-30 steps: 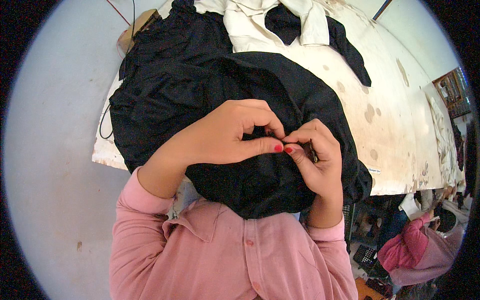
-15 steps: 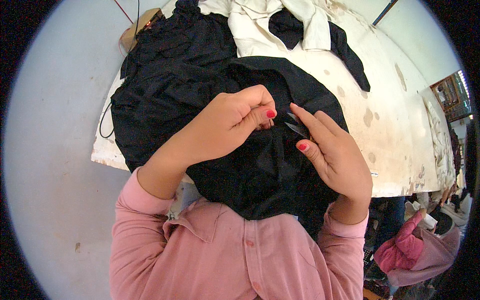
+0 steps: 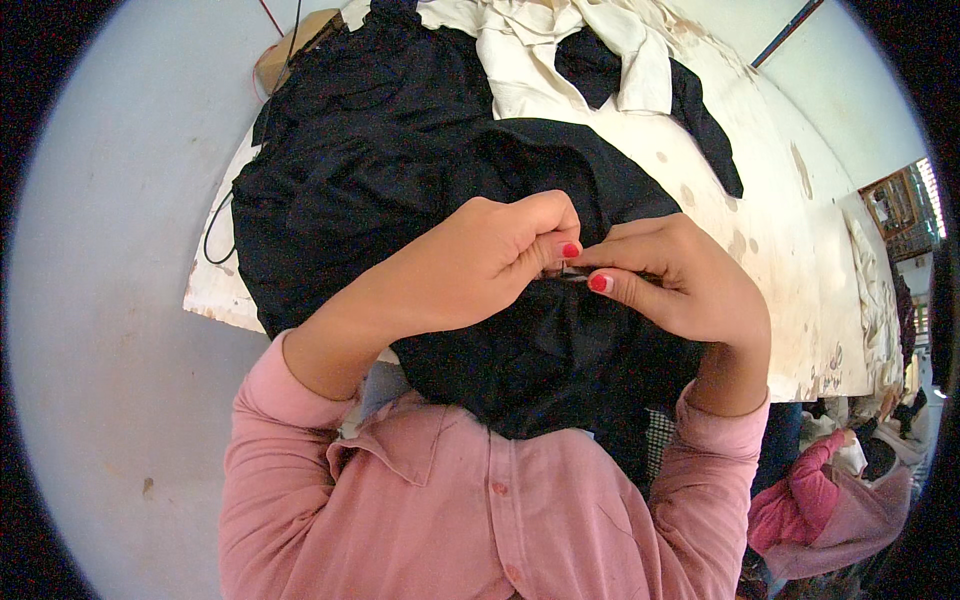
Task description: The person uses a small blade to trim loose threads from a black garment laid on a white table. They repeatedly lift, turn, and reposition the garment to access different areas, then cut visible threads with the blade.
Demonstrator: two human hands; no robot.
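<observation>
Both hands are brought close together over the black cloth (image 3: 450,365), near mid-frame. Left hand (image 3: 500,250): thumb pressed to the curled fingers in a tight pinch, red nail up; what is caught between them is too small and hidden to tell. Right hand (image 3: 690,275): snips (image 3: 574,275) gripped between thumb and fingers, tip pointed at the left fingertips and almost met by them. Most of the snips is covered by the hand, so whether the blades are parted cannot be told.

Black cloth is bunched over the near part of the table (image 3: 790,340), its lower end hung past the edge against the pink shirt (image 3: 470,500). Both forearms are laid across it, pink cuffs at the wrists.

Beyond it, white cloth (image 3: 515,80) is heaped on the table, with a dark sleeve-like piece (image 3: 708,135) stretched out to its right. A brown box (image 3: 295,45) is seen at upper left — a black cable (image 3: 209,235) is looped by the table's left edge. At lower right, a co-worker (image 3: 820,490) in darker pink is seen, well apart.
</observation>
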